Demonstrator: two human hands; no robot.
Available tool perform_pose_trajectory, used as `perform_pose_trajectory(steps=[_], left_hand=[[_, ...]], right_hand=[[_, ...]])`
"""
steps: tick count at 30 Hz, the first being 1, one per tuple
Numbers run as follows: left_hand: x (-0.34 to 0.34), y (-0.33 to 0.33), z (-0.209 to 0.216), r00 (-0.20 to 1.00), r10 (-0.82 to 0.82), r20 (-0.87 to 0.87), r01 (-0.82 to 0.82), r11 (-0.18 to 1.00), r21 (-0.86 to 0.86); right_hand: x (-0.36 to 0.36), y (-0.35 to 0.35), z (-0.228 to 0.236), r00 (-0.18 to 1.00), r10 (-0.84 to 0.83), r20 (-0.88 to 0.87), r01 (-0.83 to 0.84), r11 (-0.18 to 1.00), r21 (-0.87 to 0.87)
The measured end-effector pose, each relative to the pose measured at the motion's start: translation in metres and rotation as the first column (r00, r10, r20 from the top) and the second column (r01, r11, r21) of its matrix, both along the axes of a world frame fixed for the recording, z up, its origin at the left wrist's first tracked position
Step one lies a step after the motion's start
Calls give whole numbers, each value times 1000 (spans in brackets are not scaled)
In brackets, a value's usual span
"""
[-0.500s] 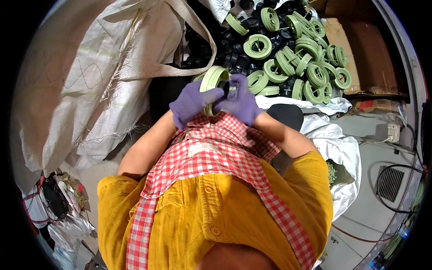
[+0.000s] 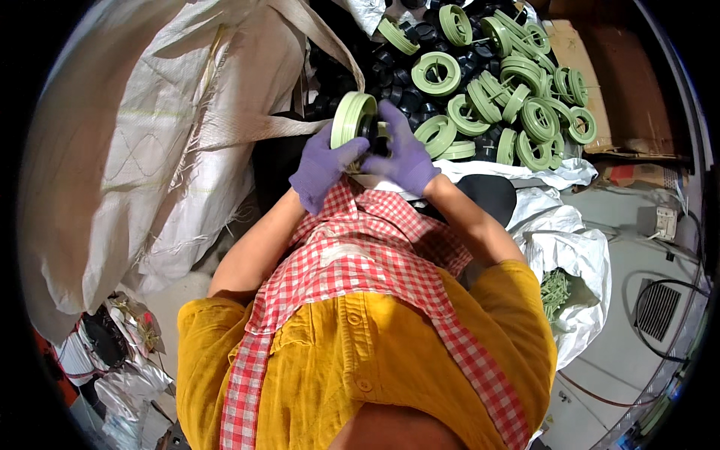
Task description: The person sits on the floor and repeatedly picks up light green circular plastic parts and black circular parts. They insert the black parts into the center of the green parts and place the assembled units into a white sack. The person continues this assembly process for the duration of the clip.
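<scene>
My left hand (image 2: 326, 163), in a purple glove, is closed on a pale green plastic ring (image 2: 352, 120) held on edge in front of my apron. A black part shows inside the ring's right side; how it sits there is hidden. My right hand (image 2: 406, 155), gloved alike, is just right of the ring, its index finger raised and its thumb apart and slightly blurred. Nothing shows clearly in its grasp. Beyond my hands lies a pile of similar green rings (image 2: 539, 120), many with thin stems, on a heap of small black plastic caps (image 2: 389, 71).
A large white woven sack (image 2: 142, 135) with a strap stands at the left. To the right are cardboard (image 2: 574, 82), a white plastic bag (image 2: 585, 289) holding green scraps (image 2: 555, 294), and a grey machine panel (image 2: 615, 352) with a black cable.
My right hand has opened and moved slightly away from the ring. The ring, still in my left hand, has risen a little. The view has shifted slightly.
</scene>
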State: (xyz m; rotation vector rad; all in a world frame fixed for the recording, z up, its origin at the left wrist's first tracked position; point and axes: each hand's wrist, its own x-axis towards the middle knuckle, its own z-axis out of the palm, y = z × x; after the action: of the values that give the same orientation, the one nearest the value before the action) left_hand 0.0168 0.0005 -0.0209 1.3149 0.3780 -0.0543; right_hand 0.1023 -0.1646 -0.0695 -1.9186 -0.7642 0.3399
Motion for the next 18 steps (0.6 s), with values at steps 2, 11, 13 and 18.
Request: perform_pose_trajectory(steps=[2, 11, 13, 18], left_hand=[[1, -1, -5, 1000, -9, -26, 9, 1000, 17], [30, 20, -3, 981, 161, 109, -179, 967, 179], [62, 54, -22, 961, 234, 149, -255, 956, 143], [76, 51, -53, 933, 260, 249, -326, 311, 893]], right_hand=[[10, 2, 1, 837, 224, 499, -205, 974, -94], [62, -10, -31, 423, -52, -905, 99, 995, -11], [68, -5, -74, 849, -386, -361, 285, 909, -304], [61, 4, -131, 993, -113, -36, 45, 638, -769]])
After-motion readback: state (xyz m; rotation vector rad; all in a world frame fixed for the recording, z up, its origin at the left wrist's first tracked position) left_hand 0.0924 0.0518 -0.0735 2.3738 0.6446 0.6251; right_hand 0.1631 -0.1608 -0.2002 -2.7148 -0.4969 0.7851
